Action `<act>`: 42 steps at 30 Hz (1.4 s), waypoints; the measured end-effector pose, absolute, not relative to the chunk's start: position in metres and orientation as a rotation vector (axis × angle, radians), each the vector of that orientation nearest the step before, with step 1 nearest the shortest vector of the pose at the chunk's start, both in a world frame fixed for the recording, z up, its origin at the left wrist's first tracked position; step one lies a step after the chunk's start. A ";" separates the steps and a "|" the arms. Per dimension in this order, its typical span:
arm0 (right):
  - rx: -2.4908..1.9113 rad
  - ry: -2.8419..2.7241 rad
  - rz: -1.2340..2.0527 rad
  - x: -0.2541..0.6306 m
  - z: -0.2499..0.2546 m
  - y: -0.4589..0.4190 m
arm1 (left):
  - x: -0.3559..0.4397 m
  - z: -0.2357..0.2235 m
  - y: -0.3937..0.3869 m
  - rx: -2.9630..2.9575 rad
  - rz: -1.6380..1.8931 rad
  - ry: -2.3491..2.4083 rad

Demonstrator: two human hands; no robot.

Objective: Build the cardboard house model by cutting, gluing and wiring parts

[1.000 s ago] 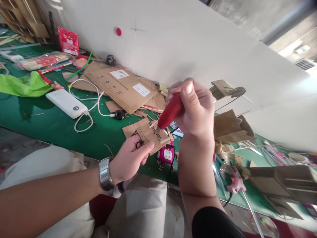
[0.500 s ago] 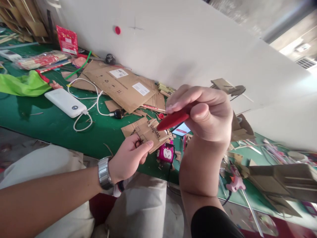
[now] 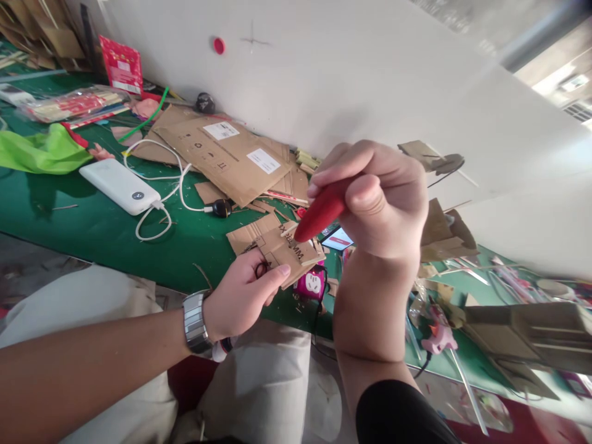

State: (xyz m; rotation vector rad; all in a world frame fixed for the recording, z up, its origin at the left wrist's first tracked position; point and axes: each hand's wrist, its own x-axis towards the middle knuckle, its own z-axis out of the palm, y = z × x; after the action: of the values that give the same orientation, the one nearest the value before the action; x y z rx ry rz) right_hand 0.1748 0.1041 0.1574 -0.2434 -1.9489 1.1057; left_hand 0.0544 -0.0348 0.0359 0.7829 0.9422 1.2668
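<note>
My left hand (image 3: 240, 290), with a metal watch on its wrist, grips a piece of cardboard (image 3: 296, 253) by its near edge, thumb on top. Printed black letters and short pale sticks show on the cardboard's upper face. Above it, my right hand (image 3: 379, 191) pinches a red tapered tool (image 3: 321, 213) between thumb and fingers. The narrow end points down and left over the cardboard; whether it touches cannot be told. What kind of tool it is stays unclear, as the fingers cover its other end.
On the green table (image 3: 55, 209) lie a white power bank (image 3: 118, 185) with a looped cable, a cardboard mailer (image 3: 226, 157) and a lit phone (image 3: 338, 239). A purple socket block (image 3: 312, 282) sits beyond my left hand. At right are a pink glue gun (image 3: 439, 336) and a cardboard box (image 3: 531, 336).
The red tool has tipped to a steeper angle as my right hand shifted slightly left and up. My left hand keeps its hold on the cardboard, which has turned a little.
</note>
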 end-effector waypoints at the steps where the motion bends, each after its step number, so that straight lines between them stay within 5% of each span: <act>1: -0.223 -1.978 1.115 0.177 0.158 0.105 | 0.054 0.036 -0.034 0.788 1.272 0.941; 18: 0.118 -2.129 0.848 0.178 0.160 0.115 | 0.054 0.034 -0.034 0.819 1.256 0.995; 42: 0.060 -2.219 0.923 0.188 0.170 0.100 | 0.055 0.032 -0.032 0.787 1.299 0.933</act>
State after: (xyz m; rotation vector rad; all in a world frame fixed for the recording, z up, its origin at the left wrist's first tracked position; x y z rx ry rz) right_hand 0.1884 0.1005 0.1695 0.0601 -2.2190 0.9229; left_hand 0.0551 -0.0323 0.0317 0.7872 0.9330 1.2990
